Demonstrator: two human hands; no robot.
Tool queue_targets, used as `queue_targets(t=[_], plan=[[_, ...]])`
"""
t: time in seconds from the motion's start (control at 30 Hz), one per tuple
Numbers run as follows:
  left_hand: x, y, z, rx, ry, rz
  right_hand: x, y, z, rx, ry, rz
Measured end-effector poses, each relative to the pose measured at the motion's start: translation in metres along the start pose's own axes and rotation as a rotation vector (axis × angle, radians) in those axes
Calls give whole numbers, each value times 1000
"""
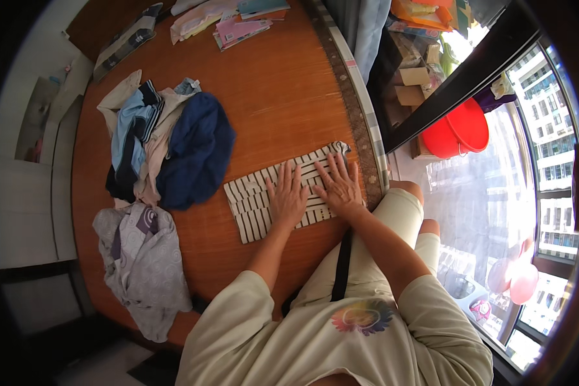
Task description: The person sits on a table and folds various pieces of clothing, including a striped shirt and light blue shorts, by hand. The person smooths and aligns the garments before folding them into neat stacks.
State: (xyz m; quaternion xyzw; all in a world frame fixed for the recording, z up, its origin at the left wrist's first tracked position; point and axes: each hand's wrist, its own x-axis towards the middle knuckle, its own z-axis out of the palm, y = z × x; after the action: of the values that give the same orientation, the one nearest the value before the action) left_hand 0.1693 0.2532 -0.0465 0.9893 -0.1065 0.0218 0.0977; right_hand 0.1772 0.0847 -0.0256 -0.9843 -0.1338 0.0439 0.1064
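A white garment with dark stripes lies folded in a long flat shape on the reddish-brown bed mat. Both palms rest on top of it. My left hand is spread over its middle, fingers pointing away from me. Toward the garment's right end lies my right hand, its fingers apart near the bunched far corner. Neither hand grips the cloth. Left of the garment sits a dark blue piece of clothing, crumpled and apart from it.
Light blue and black clothing lies heaped at the left, with a grey patterned cloth nearer me. Booklets and a plaid pillow are at the far end. Beyond the bed's right edge stand a red bucket and cardboard boxes.
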Motion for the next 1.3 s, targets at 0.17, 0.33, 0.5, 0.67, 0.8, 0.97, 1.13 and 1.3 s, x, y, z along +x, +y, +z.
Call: queue_targets(t=[0.17,0.33,0.5,0.67,0.8,0.97,1.13,1.3], plan=[[-2,4,-1,21,-25,-39,13,9,0,-81,-9,-58],[10,34,1,20,-44,-361,63,27,-14,-296,-89,-313],[10,24,-23,-183,-32,-373,55,18,-46,-299,-31,-245],[-42,-61,-34,-168,202,-602,-4,-1,-15,-56,28,-149],[-79,-119,-6,-121,364,-624,1,-7,-7,1,-132,-69],[-77,-127,-34,-221,244,-655,-23,-48,-38,-167,-176,-289],[-58,-130,-61,-255,-67,-616,-58,-94,-3,-131,-166,-692],[-82,-144,-43,-623,-139,-775,-48,-85,21,-105,97,-796]])
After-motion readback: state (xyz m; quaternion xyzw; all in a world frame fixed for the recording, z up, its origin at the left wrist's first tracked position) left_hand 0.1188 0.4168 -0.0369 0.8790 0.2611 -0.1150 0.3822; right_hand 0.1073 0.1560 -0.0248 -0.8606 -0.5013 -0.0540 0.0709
